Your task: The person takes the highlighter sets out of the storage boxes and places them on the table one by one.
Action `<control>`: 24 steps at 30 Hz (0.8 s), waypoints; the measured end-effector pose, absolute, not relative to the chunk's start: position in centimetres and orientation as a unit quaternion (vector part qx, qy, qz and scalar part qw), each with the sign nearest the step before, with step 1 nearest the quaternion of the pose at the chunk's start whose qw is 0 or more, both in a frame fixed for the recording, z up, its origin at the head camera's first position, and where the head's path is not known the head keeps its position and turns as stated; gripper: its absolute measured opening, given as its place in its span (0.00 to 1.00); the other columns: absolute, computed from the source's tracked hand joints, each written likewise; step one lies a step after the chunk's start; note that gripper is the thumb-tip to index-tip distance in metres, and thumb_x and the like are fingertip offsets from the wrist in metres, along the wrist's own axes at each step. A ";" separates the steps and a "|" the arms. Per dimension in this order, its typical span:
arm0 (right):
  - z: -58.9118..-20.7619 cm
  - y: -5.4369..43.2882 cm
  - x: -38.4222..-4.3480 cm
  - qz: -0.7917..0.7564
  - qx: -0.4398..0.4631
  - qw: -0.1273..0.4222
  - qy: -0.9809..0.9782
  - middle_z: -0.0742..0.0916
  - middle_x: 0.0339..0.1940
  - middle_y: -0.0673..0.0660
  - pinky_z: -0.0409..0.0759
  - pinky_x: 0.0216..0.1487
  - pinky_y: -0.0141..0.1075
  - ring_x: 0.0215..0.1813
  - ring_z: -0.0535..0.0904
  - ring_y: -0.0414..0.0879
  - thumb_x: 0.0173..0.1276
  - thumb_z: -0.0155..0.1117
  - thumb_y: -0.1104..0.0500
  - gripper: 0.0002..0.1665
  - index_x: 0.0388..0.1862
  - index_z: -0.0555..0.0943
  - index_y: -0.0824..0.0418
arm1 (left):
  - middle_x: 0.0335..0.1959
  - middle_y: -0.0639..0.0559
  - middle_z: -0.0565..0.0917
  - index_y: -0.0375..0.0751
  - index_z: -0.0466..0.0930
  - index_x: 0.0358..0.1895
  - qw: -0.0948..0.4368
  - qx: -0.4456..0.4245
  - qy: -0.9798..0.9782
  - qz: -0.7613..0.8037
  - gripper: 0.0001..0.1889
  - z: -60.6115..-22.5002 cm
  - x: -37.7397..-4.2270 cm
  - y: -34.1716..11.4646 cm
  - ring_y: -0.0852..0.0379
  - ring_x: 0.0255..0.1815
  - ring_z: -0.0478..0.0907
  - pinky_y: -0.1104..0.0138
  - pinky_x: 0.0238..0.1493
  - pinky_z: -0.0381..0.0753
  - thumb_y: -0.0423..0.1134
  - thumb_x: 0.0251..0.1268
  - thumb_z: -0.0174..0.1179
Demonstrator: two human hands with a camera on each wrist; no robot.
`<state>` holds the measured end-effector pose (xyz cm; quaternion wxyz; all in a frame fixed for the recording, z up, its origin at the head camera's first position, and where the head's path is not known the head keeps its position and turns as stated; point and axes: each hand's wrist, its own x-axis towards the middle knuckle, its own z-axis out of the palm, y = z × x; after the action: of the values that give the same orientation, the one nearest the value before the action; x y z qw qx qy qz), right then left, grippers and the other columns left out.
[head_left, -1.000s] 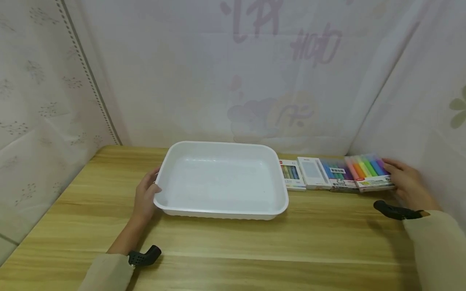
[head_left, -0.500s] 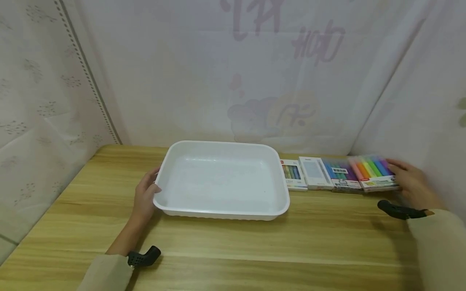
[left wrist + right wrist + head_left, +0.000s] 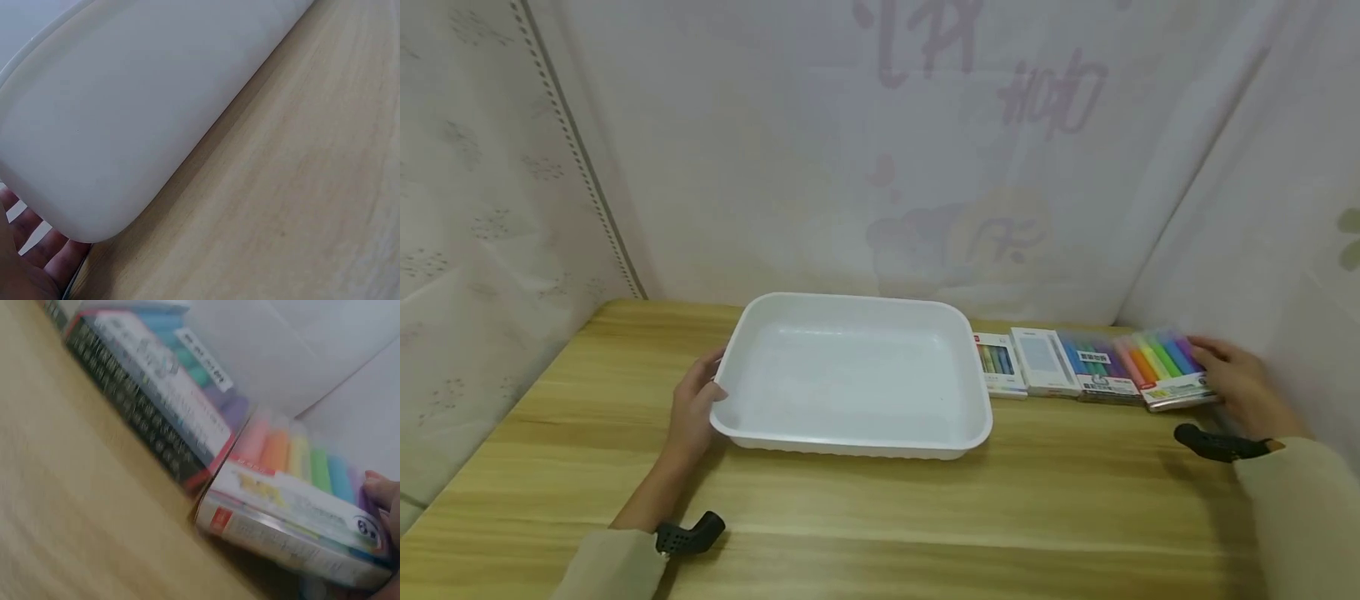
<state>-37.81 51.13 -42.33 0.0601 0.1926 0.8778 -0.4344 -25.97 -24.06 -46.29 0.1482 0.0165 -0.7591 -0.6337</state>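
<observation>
A white plastic tray (image 3: pixel 850 392) with rounded corners stands on the wooden table. My left hand (image 3: pixel 694 408) holds its left front corner, the thumb at the rim and the fingers (image 3: pixel 62 253) against the outer wall. At the far right, my right hand (image 3: pixel 1240 383) grips the right end of a clear-topped pack of highlighters (image 3: pixel 1165 367) in rainbow colours. That pack's left end touches or nearly touches a second pack of pens (image 3: pixel 1099 367) in blue, green and purple. In the right wrist view the gripped pack (image 3: pixel 294 506) sits slightly askew to this neighbour.
Left of the pen packs lie a white box (image 3: pixel 1043 362) and a small pack with coloured sticks showing (image 3: pixel 1000 367), partly behind the tray. Pale printed cloth (image 3: pixel 925 167) hangs behind and at both sides of the wooden table (image 3: pixel 925 517).
The pack of highlighters has shifted slightly and turned a little, its front edge now lower beside the neighbouring pack. My left hand keeps its place at the tray; the head view has moved slightly.
</observation>
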 end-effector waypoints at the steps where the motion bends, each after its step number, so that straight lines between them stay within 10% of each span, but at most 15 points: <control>1: -42.6 51.2 -37.8 -0.433 0.194 0.055 0.879 0.68 0.67 0.68 0.80 0.41 0.38 0.53 0.71 0.51 0.77 0.38 0.34 0.42 0.84 0.48 0.46 | 0.73 0.32 0.71 0.33 0.67 0.72 0.149 0.015 -0.759 -0.634 0.33 -46.3 -25.9 -24.0 0.37 0.69 0.71 0.81 0.47 0.76 0.27 0.59 0.42; 11: -44.0 51.5 -37.6 -0.415 0.164 0.062 0.893 0.52 0.81 0.74 0.70 0.47 0.38 0.61 0.63 0.61 0.77 0.34 0.33 0.46 0.83 0.44 0.57 | 0.74 0.33 0.70 0.35 0.66 0.73 0.147 0.013 -0.762 -0.630 0.33 -46.2 -25.6 -23.2 0.36 0.72 0.70 0.81 0.47 0.75 0.27 0.60 0.41; 17: -44.1 51.0 -37.2 -0.412 0.153 0.089 0.894 0.51 0.81 0.76 0.70 0.55 0.52 0.66 0.60 0.67 0.73 0.36 0.27 0.56 0.83 0.41 0.63 | 0.74 0.34 0.70 0.35 0.67 0.73 0.149 0.019 -0.768 -0.623 0.32 -46.2 -25.3 -22.6 0.36 0.73 0.69 0.81 0.48 0.75 0.27 0.61 0.42; 24: -44.5 50.3 -37.3 -0.335 0.103 0.036 0.936 0.58 0.75 0.85 0.74 0.46 0.45 0.69 0.61 0.77 0.73 0.47 0.31 0.58 0.79 0.46 0.75 | 0.73 0.34 0.71 0.35 0.67 0.73 0.155 0.024 -0.767 -0.622 0.33 -45.6 -25.0 -22.1 0.36 0.72 0.70 0.81 0.47 0.75 0.28 0.60 0.42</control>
<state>-37.35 50.30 -44.48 0.0365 0.1025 0.9360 -0.3347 -25.01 -22.11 -45.64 0.1553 0.0239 -0.7667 -0.6225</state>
